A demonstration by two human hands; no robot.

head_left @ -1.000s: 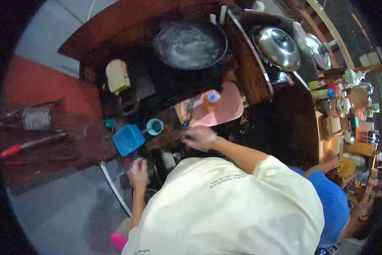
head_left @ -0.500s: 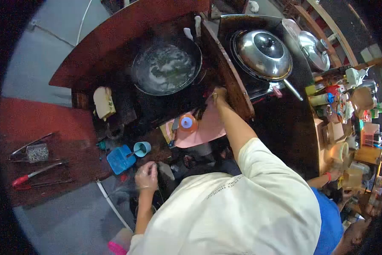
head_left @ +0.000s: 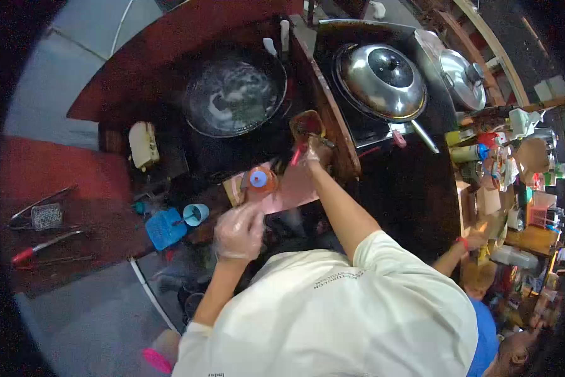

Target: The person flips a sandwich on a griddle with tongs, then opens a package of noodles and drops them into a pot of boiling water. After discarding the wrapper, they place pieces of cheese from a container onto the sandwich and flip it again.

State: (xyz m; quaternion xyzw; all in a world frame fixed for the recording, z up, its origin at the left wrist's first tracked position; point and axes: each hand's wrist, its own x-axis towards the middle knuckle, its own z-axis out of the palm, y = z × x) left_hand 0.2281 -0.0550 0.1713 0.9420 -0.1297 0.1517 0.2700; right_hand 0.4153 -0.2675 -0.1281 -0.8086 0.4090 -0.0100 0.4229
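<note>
While the right hand (head_left: 314,152) closes around a small brown dish (head_left: 306,123) and something red and thin, it holds them up at the counter's (head_left: 169,38) right edge, just beside the wooden divider (head_left: 332,119) and near the rim of the wok (head_left: 234,96). What the dish holds I cannot tell. The left hand (head_left: 238,231), in a clear glove, hangs loosely cupped and holds nothing, above the near edge of the counter. Just beyond its fingers stands an orange bottle (head_left: 260,179) with a blue cap, upright on a pink board (head_left: 288,188). The wok sits toward the far side of the counter, full of pale, steaming liquid, with two white handles (head_left: 276,38) poking up at its far rim. To the left of the board stand a small blue cup (head_left: 196,213) and a blue tray (head_left: 165,228), touching or nearly so. A cream-coloured block (head_left: 143,144) rests near the left edge. Farther left, on a lower red surface, lie tongs (head_left: 43,242) with red grips and a wire scoop (head_left: 43,215). Past the divider, a pan under a shiny steel lid (head_left: 383,78) sits on a dark stove, a second lid (head_left: 461,78) beyond it. At the right, another person's arm in a blue sleeve (head_left: 483,333) reaches toward a cluttered shelf (head_left: 515,163).
</note>
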